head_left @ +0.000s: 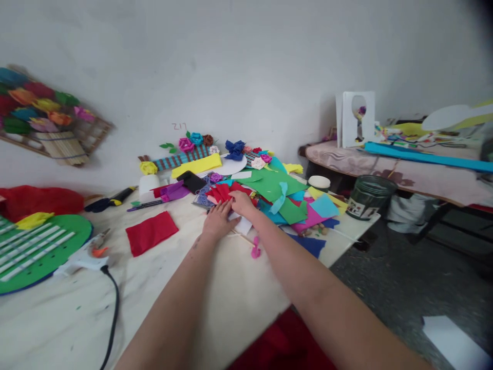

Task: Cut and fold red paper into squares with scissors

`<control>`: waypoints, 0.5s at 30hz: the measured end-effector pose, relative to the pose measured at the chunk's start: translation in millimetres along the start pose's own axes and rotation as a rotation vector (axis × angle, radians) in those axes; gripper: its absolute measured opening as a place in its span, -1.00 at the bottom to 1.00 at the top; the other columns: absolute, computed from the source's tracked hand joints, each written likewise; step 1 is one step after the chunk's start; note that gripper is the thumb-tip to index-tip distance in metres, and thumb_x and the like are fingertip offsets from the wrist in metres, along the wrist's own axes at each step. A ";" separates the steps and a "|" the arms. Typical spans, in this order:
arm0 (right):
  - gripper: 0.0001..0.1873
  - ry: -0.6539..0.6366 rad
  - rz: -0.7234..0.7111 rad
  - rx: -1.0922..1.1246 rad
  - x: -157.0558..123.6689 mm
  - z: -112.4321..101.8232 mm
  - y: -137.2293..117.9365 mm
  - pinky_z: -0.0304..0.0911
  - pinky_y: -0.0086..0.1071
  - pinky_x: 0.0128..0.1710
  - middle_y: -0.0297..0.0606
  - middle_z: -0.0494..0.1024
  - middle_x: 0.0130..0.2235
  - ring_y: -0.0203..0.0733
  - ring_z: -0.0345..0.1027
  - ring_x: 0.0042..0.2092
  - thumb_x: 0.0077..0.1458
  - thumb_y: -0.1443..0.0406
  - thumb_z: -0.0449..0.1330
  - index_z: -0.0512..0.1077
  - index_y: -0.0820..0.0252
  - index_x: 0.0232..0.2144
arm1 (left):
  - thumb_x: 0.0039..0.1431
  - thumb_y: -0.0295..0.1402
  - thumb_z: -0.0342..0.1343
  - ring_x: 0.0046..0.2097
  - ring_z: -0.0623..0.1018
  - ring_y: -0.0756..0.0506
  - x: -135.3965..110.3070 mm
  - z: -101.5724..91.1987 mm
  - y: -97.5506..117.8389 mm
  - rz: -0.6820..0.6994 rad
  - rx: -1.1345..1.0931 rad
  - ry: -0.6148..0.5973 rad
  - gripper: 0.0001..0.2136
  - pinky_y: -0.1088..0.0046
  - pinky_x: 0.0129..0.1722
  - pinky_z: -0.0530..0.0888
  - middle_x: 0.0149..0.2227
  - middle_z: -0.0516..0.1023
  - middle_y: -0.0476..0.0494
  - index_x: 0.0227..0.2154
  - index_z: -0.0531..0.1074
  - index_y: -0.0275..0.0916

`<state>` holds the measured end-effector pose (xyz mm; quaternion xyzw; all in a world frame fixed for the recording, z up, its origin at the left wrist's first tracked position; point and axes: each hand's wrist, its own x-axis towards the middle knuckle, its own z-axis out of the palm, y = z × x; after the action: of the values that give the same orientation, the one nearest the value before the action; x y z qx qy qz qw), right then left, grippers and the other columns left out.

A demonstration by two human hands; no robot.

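Observation:
Both arms reach across a pale wooden table (215, 308) to a heap of coloured paper scraps. My left hand (217, 218) lies flat, fingers stretched out, on red paper pieces (220, 192) and a white sheet (243, 225). My right hand (242, 203) rests beside it, touching the same red pieces, its fingers curled over them; I cannot tell whether it grips any. Green paper (271, 185), blue paper (324, 206) and pink paper (308, 220) lie just right of the hands. A small pink scrap (256, 248) sits under my right forearm.
A red felt rectangle (151, 233) and a white glue gun (85, 257) with a black cord lie to the left, by a green round board (57, 252). Paper flowers (191, 142) line the wall. A dark bucket (367, 197) stands beside a second table (404, 169) at the right.

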<state>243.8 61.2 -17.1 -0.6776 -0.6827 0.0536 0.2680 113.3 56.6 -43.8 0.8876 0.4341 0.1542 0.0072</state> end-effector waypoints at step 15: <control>-0.61 -0.115 0.264 -0.145 -6.5 -1.2 -2.4 0.23 -0.25 -0.12 0.03 0.47 -0.06 0.00 0.35 -0.02 0.13 0.26 -0.04 0.41 0.29 -0.08 | 0.12 -0.44 -0.15 0.23 0.13 -0.13 -0.5 2.5 -1.6 0.004 0.001 0.114 -0.46 0.31 0.17 0.10 0.27 -0.02 -0.21 0.21 0.06 -0.26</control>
<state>241.7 54.5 -16.9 -0.7749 -0.6040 0.0776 0.1693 112.5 57.5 -46.5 0.8783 0.4319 0.2044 -0.0182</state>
